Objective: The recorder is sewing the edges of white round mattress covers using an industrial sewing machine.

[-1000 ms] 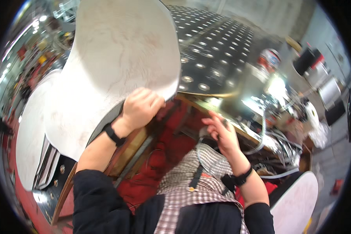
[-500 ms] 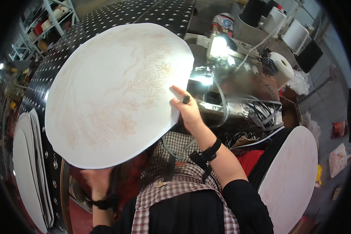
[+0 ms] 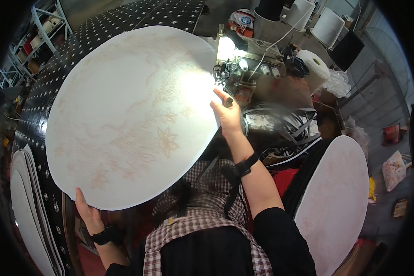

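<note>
A large round white cloth panel (image 3: 129, 115) with a faint floral pattern lies flat in front of me, over the black perforated table (image 3: 124, 18). My left hand (image 3: 86, 212) grips its near-left edge from below. My right hand (image 3: 227, 115) holds its right edge, fingers pinched on the rim close to the lit needle area of a sewing machine (image 3: 246, 60).
Several more round white panels are stacked upright at the far left (image 3: 25, 207). Another round panel (image 3: 336, 198) leans at the right. Large thread cones (image 3: 329, 25) and a white roll (image 3: 315, 69) stand behind the machine. Shelving (image 3: 37, 32) sits at the upper left.
The round panel has come down flat and shifted right toward the sewing machine. My right hand has moved up to the lit needle area; my left hand stays on the near edge.
</note>
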A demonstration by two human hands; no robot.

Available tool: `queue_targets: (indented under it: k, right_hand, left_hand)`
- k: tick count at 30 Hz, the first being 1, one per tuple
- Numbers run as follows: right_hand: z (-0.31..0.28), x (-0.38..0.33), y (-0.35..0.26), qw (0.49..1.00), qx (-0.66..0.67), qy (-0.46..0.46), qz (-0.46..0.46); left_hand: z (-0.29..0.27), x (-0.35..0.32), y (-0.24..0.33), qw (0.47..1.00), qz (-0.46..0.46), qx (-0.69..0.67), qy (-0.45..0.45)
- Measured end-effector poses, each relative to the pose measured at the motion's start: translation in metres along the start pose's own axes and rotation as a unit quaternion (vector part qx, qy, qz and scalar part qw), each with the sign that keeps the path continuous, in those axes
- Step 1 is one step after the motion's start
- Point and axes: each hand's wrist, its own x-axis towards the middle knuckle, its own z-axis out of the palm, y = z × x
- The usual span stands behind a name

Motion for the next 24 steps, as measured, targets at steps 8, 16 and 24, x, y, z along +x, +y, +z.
queue_targets:
  k: [8,16,24]
  right_hand:
    - [0.033,-0.124,0.025,0.994,-0.033,-0.063,0.078]
    - [0.046,-0.105,0.024,0.988,0.075,-0.044,0.125]
    - [0.035,-0.090,0.015,0.994,0.076,-0.009,0.073]
  left_hand:
    - [-0.003,0.015,-0.006,0.997,0.058,0.041,-0.024]
    - [0.024,0.020,-0.025,1.000,0.021,-0.003,0.019]
    - [0.057,-0.026,-0.028,1.000,0.007,0.004,0.006]
